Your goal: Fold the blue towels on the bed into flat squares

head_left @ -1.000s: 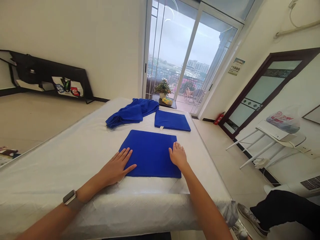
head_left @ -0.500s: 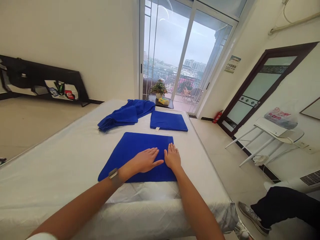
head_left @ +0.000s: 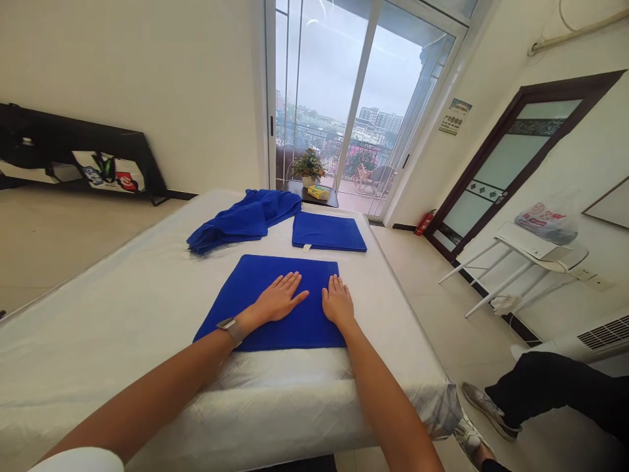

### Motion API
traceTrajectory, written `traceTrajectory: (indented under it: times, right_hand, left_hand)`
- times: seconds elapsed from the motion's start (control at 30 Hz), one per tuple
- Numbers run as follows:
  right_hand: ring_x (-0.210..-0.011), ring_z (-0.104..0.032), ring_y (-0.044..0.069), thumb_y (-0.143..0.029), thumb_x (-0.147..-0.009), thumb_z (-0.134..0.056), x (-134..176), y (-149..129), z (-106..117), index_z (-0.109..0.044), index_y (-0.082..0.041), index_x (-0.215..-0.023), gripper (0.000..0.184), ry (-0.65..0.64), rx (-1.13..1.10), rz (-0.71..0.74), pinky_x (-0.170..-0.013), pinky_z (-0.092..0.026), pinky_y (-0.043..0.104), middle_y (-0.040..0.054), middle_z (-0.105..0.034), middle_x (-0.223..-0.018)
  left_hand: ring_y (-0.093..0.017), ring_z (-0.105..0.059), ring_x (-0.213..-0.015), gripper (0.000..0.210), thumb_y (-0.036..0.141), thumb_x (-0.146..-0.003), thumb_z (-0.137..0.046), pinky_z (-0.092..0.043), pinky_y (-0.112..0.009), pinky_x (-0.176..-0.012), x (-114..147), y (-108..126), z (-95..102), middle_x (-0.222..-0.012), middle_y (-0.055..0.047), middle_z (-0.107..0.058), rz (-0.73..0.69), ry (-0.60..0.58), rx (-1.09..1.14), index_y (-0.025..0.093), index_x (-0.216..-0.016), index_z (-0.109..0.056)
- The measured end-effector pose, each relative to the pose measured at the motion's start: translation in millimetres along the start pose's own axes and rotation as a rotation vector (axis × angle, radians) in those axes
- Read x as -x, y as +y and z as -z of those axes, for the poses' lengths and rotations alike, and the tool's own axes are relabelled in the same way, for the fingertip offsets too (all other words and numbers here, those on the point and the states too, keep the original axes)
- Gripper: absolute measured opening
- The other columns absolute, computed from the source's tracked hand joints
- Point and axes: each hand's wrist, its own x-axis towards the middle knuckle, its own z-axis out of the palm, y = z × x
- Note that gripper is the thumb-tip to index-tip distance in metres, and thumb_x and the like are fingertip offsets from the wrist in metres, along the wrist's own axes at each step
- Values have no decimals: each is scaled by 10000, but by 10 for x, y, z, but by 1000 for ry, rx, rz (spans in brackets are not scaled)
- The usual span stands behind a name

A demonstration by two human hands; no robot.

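A folded blue cloth lies flat near the front edge of a bed-like surface with a pale, shiny cover. On the middle of the cloth rests my left hand, palm down, fingers stretched out and thumb apart; a watch sits on that wrist. My right hand lies flat along the cloth's right edge, its fingers straight. Just beyond is a second folded blue cloth with a small white tag at its near edge. A crumpled heap of blue cloth is to its left.
A small dark table with a potted plant and a yellow pack stands behind the far end, before a glass sliding door. At right are a white chair with a plastic bag and a person's dark-trousered leg.
My left hand has slid a little left and away from me over the cloth, widening the gap to my right hand. The right hand stays at the edge. The view has shifted slightly.
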Motion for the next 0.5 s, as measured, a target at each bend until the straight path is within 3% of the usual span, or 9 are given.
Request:
traceTrajectory:
  times: [0.27, 0.4, 0.5]
  right_hand:
    - [-1520, -154, 229, -372, -1034, -206, 6, 24, -15, -241, -32, -1561, 628, 0, -42, 2, -1236, -109, 399, 124, -213, -1637]
    - [-1488, -253, 247, -287, -987, -349, 44, -5, 128, -448, -85, -1475, 537, 136, -148, 50, -1227, -162, 429, 138, -363, -1580]
    - [-1332, -464, 241, -239, -923, -427, 236, -224, 396, -658, -168, -1211, 376, 306, -438, 163, -1168, -303, 437, 128, -570, -1379]
  left_hand:
    - [-279, -165, -1524, 845, 639, -961, -116, -164, -474, -1226, 419, -903, 235, -1638, -129, -209, 280, -28, -63, 51, -1558, -226]
    - [-281, -177, -1521, 843, 622, -964, -105, -188, -478, -1220, 478, -984, 242, -1630, -145, -233, 326, 2, -51, 34, -1549, -251]
    - [-280, -178, -1521, 839, 624, -962, -125, -186, -474, -1221, 461, -953, 250, -1632, -144, -230, 338, -5, -43, 40, -1554, -238]
